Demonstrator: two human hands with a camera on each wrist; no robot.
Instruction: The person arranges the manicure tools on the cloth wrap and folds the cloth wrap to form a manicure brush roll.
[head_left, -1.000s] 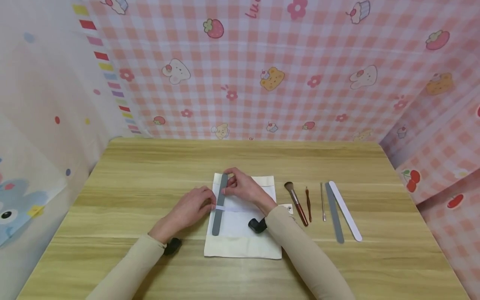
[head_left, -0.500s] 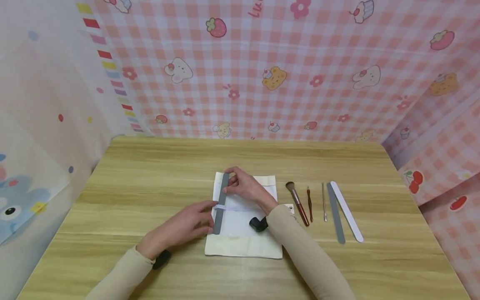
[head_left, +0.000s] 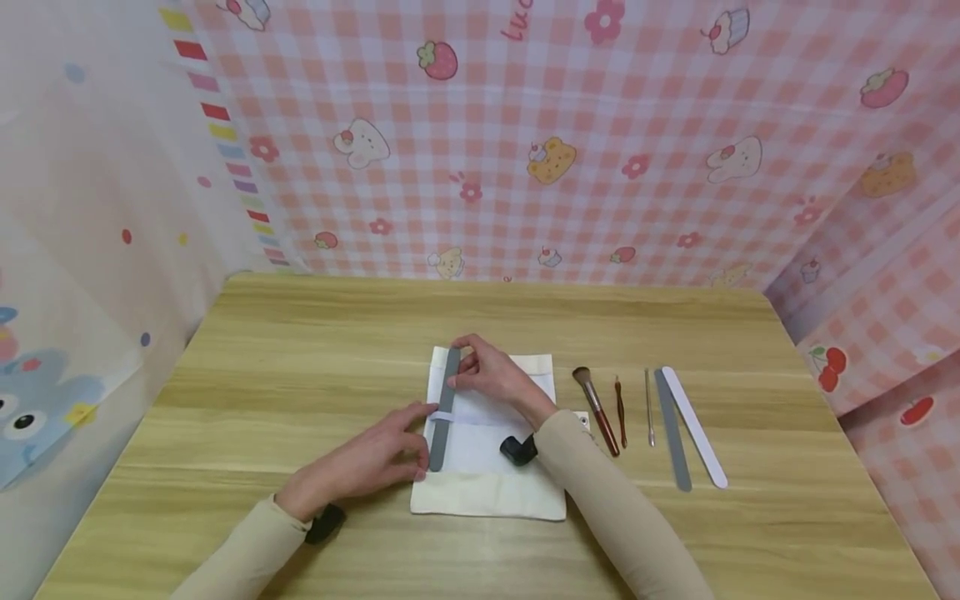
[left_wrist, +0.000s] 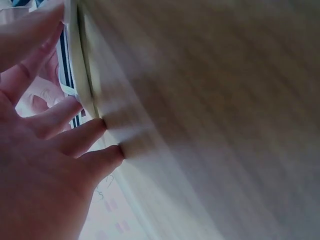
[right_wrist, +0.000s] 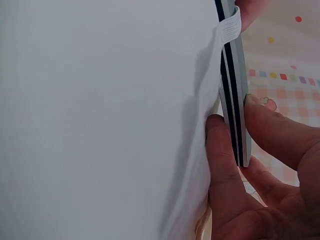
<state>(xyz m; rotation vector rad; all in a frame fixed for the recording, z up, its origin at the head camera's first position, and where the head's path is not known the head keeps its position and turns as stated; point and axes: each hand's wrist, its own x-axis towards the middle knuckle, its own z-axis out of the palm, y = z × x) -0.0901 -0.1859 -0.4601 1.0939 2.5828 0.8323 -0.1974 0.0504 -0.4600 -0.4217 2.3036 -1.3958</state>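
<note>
A cream cloth tool roll (head_left: 487,496) lies spread out, with a white elastic loop (head_left: 442,416) near its left side. Through that loop runs a grey nail file (head_left: 438,454), its layered edge showing in the right wrist view. My right hand (head_left: 491,379) pinches the file's far end between thumb and fingers, as the right wrist view (right_wrist: 267,185) confirms. Beside the cloth's left edge, my left hand (head_left: 378,450) reaches with its index finger to the loop, its thumb near the file's near end. In the left wrist view, its other fingers (left_wrist: 82,137) extend along the cloth edge and table.
Right of the cloth lie a makeup brush (head_left: 597,412), a thin brown-handled tool (head_left: 620,412), a slim metal tool (head_left: 649,408), another grey nail file (head_left: 672,433) and a white nail file (head_left: 697,429). A snap tab (head_left: 582,419) pokes out beside the right sleeve.
My left hand has shifted from pinching at the loop to spreading, its index finger at the loop and its thumb lower down. The right hand stays on the file's far end.
</note>
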